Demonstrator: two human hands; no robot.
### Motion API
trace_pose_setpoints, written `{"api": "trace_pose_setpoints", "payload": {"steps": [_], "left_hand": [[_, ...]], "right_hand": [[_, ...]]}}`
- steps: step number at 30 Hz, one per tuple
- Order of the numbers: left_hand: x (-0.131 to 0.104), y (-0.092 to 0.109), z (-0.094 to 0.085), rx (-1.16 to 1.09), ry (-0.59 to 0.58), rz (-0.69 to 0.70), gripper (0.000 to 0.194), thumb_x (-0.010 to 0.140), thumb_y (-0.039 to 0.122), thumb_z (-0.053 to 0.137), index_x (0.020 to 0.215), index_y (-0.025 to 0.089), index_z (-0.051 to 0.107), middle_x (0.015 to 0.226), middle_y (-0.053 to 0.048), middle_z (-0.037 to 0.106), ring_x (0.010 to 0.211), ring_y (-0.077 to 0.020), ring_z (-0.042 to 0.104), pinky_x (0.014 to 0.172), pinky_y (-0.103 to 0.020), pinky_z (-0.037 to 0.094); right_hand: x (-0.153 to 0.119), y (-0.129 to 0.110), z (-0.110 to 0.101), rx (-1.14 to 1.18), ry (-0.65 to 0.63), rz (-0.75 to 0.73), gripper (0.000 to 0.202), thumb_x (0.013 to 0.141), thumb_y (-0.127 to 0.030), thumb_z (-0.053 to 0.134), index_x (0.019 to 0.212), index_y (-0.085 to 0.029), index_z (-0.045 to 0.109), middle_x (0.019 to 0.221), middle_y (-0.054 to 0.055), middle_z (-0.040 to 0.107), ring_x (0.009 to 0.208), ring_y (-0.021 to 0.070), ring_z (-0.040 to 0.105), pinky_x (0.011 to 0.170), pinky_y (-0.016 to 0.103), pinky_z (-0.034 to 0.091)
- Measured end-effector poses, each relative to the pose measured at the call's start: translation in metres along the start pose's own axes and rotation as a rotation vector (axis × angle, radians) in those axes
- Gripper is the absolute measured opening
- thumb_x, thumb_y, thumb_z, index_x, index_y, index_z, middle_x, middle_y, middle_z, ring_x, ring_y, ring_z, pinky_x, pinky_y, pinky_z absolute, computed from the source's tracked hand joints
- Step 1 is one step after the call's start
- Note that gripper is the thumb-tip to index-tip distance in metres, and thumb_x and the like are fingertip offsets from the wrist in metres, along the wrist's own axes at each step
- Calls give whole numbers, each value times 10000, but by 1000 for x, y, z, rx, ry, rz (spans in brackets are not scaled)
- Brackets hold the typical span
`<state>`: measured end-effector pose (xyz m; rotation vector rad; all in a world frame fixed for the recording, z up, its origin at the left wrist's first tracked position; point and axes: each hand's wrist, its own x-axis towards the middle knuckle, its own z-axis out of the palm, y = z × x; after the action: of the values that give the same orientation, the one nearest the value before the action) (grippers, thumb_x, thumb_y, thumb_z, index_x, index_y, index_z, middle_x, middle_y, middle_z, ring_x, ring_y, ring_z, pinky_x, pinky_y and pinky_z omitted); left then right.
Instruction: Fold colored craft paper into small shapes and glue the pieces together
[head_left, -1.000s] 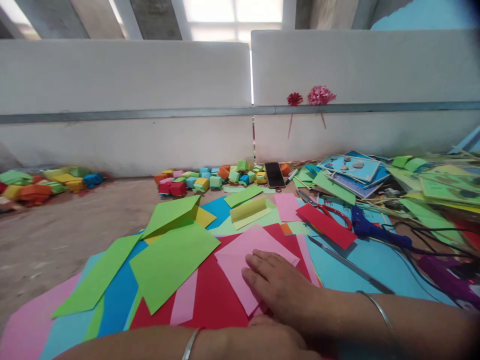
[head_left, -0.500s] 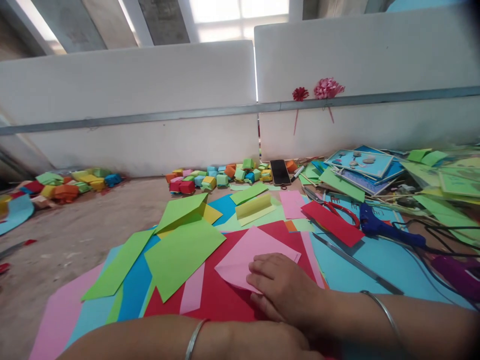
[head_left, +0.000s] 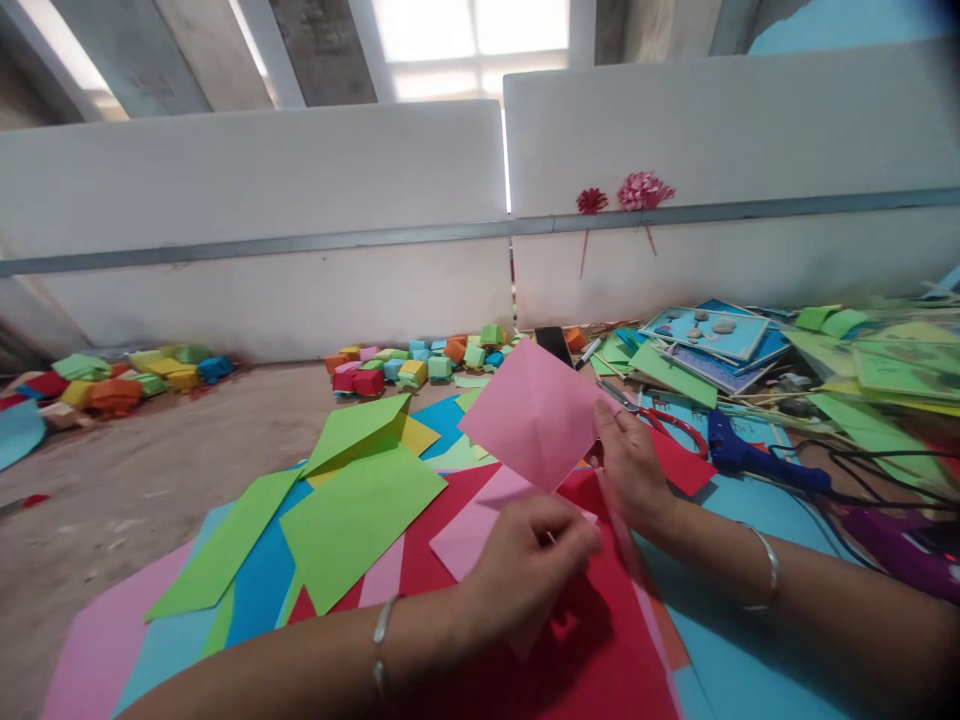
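Note:
A pink paper square (head_left: 534, 412) with a faint crease down its middle is raised above the pile. My right hand (head_left: 630, 460) pinches it by its right corner. Below it, a second pink sheet (head_left: 472, 525) lies on red paper (head_left: 600, 620). Over that sheet is my left hand (head_left: 529, 555), fingers curled, partly covering it; whatever the fingertips may hold is hidden. Left of my hands, green sheets (head_left: 360, 520) overlap on blue and yellow paper.
Red-handled scissors (head_left: 675, 425), a blue glue gun (head_left: 757, 460) and a purple glue gun (head_left: 900, 555) with cords lie to the right. Folded paper blocks (head_left: 412, 372), a phone (head_left: 553, 346) and stacked picture boards (head_left: 709, 330) sit farther back, before a white panel (head_left: 262, 180).
My right hand has lifted one pink square off the pile, up and away from me, uncovering another pink sheet. My left hand has come up and forward over the pile.

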<state>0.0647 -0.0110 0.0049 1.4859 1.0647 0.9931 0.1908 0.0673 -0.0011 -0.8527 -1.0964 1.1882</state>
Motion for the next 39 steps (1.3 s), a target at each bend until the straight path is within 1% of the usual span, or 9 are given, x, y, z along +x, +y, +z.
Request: {"api": "trace_pose_setpoints", "payload": {"steps": [3, 6, 10, 18, 24, 27, 31, 35, 39], "left_hand": [[18, 2, -9, -519, 309, -356, 405, 670, 459, 772, 612, 201, 467, 486, 88, 388, 389, -51, 295, 397, -183, 233], [33, -1, -24, -577, 399, -319, 474, 639, 531, 791, 650, 203, 450, 482, 126, 331, 370, -31, 268, 410, -163, 299], [43, -3, -41, -624, 540, -81, 512, 541, 523, 867, 804, 178, 595, 696, 50, 593, 569, -62, 548, 528, -151, 452], [55, -5, -58, -881, 428, -268, 321, 926, 460, 522, 955, 164, 645, 700, -14, 674, 541, -122, 618, 525, -214, 533], [55, -10, -77, -870, 248, -462, 588, 916, 590, 395, 1176, 108, 609, 800, -120, 736, 794, -299, 728, 723, -421, 601], [51, -13, -81, -700, 235, -577, 519, 872, 514, 526, 1170, 100, 620, 724, -115, 737, 690, -318, 734, 631, -427, 604], [51, -18, -74, -612, 185, -575, 353, 687, 97, 679, 1040, 110, 680, 709, -102, 753, 599, -296, 726, 575, -393, 610], [56, -23, -65, -588, 193, -515, 352, 607, -59, 597, 915, 83, 689, 656, -84, 742, 564, -249, 717, 564, -342, 615], [59, -24, -66, -613, 188, -531, 307, 651, -51, 541, 901, 68, 672, 640, -94, 730, 577, -244, 719, 591, -360, 623]], "right_hand": [[16, 10, -2, 97, 96, 80, 374, 783, -531, 637, 724, -203, 469, 524, -84, 479, 431, 73, 421, 405, 198, 359], [17, 11, 0, 168, 134, 126, 376, 704, -511, 698, 742, -200, 490, 551, -74, 532, 437, 88, 477, 405, 212, 410], [7, 2, 6, 342, 80, 232, 339, 631, -391, 772, 759, -184, 536, 609, -51, 600, 485, 91, 525, 403, 192, 423], [16, -2, 3, 290, 7, 310, 187, 700, -313, 653, 736, -181, 526, 571, -40, 554, 458, 91, 488, 363, 185, 358], [15, 3, -1, 11, -145, 396, 113, 633, -178, 645, 681, -169, 543, 506, -47, 491, 413, 97, 428, 371, 213, 285], [12, 3, -5, -135, -91, 325, 338, 610, -92, 645, 933, -184, 606, 537, -96, 459, 441, 81, 397, 418, 199, 261], [16, -2, -9, -354, -77, 148, 504, 695, -96, 586, 1178, -240, 574, 529, -113, 368, 461, 93, 347, 456, 210, 269], [27, -4, -14, -509, -200, -28, 424, 791, -88, 409, 1134, -204, 630, 701, -25, 583, 549, 115, 482, 536, 240, 413], [36, 6, -25, -785, -222, -577, 472, 816, -77, 460, 1241, -219, 609, 1134, 80, 662, 976, 205, 607, 839, 365, 506]]}}
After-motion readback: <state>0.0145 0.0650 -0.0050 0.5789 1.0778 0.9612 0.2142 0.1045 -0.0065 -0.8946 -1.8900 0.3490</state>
